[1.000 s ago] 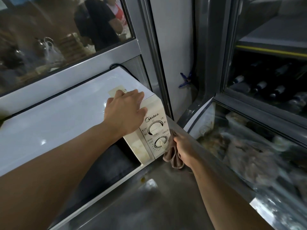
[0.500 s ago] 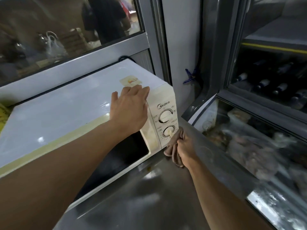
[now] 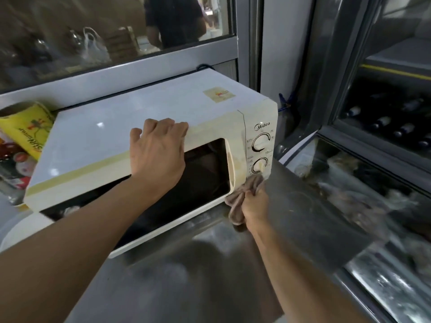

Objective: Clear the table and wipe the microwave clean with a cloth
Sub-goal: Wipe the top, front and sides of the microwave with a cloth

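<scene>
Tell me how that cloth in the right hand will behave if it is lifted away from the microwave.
The cloth looks floppy: it bunches in folds where the right hand grips it, and a loose end hangs below the fist. Probably light, since one hand holds it easily. It would likely droop, not keep shape, off the microwave.

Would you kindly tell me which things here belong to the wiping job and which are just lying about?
Part of the job:
- microwave, steadied by the left hand
- cloth, gripped by the right hand at the microwave's lower front corner
- steel table

Just lying about:
- yellow packet left of the microwave
- bottles behind glass
- plastic bag behind the window
</scene>
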### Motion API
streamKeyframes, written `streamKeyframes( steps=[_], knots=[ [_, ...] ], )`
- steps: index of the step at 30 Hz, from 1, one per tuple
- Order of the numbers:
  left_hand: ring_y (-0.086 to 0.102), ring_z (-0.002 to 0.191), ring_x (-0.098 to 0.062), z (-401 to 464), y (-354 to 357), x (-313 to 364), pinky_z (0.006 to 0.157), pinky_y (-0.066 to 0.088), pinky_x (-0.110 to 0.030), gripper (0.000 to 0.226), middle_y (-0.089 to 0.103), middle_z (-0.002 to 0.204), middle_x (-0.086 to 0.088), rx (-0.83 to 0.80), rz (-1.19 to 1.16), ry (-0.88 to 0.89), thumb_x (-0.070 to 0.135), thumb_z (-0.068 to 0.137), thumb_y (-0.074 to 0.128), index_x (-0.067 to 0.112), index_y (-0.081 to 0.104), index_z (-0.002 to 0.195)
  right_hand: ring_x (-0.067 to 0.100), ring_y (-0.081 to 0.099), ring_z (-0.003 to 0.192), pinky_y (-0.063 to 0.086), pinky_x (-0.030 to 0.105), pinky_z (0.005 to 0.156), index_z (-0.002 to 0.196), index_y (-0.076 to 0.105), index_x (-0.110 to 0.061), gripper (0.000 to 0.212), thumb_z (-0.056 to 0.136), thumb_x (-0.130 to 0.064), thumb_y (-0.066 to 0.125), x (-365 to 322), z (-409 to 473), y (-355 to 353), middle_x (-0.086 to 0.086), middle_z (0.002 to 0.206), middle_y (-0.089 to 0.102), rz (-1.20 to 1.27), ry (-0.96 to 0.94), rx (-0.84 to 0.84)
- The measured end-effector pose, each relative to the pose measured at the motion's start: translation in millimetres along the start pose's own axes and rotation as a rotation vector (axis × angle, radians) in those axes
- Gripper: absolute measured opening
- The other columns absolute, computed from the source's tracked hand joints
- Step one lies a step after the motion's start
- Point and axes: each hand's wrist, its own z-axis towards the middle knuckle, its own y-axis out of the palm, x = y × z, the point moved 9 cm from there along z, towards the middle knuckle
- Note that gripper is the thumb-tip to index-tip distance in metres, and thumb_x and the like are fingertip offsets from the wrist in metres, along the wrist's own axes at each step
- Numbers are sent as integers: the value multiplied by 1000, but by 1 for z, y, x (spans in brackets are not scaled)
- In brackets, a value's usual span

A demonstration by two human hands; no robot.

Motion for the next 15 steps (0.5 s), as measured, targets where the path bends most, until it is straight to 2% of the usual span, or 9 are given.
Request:
streamKeyframes(
  steps=[2,3,5,6,8,10,11,13,15],
  knots=[
    [44,109,-31,-10,0,-8,85,31,-42,31,59,117,-3,16,6,4,11,92,40,17,53,119,5,63,59,46,8,47,121,49,-3,29,94,3,41,-5,10,-10,13,91,64,12,16,109],
    [44,110,-32,-14,0,-11,87,30,-42,35,58,119,-4,18,11,13,8,89,43,17,51,122,14,64,59,46,14,41,119,49,0,28,93,5,41,-5,10,-9,16,85,63,32,31,141],
    [41,117,-33,-23,1,-20,94,28,-46,45,54,127,-5,19,28,20,5,84,47,18,48,127,33,65,77,51,26,48,120,46,3,28,93,2,43,2,2,5,19,84,61,37,65,162],
    [40,120,-33,-27,-1,-26,97,27,-48,48,52,131,-6,23,34,14,5,84,48,19,47,130,35,65,80,56,31,56,122,45,1,28,94,-2,43,9,-5,15,18,87,60,42,77,161],
    [38,122,-34,-35,-4,-38,99,26,-50,50,51,134,-7,33,50,6,5,84,48,20,46,132,23,66,71,57,32,58,111,50,-6,16,99,-8,39,20,-23,36,14,87,60,80,48,157],
    [39,121,-34,-43,-6,-47,99,27,-50,51,51,134,-6,37,63,6,4,84,48,21,45,132,14,54,47,42,26,39,85,49,-13,22,97,-1,35,19,-42,55,8,70,50,42,-62,146],
    [40,121,-33,-47,-7,-51,98,27,-50,52,51,135,-5,35,64,7,4,84,49,21,44,133,20,46,44,34,26,38,76,46,-13,26,93,4,34,15,-52,60,9,66,43,-6,-130,172],
    [39,122,-32,-52,-7,-57,100,26,-51,55,48,139,-2,32,67,16,4,85,49,23,41,136,19,49,51,36,26,45,80,44,-14,22,91,4,38,18,-62,66,8,68,42,-30,-147,163],
    [38,124,-30,-54,-7,-59,103,24,-50,59,45,142,-1,33,63,15,4,85,50,25,38,138,-8,53,46,38,6,43,98,43,-17,25,90,6,45,19,-62,64,-5,70,47,42,-114,147]
  ],
)
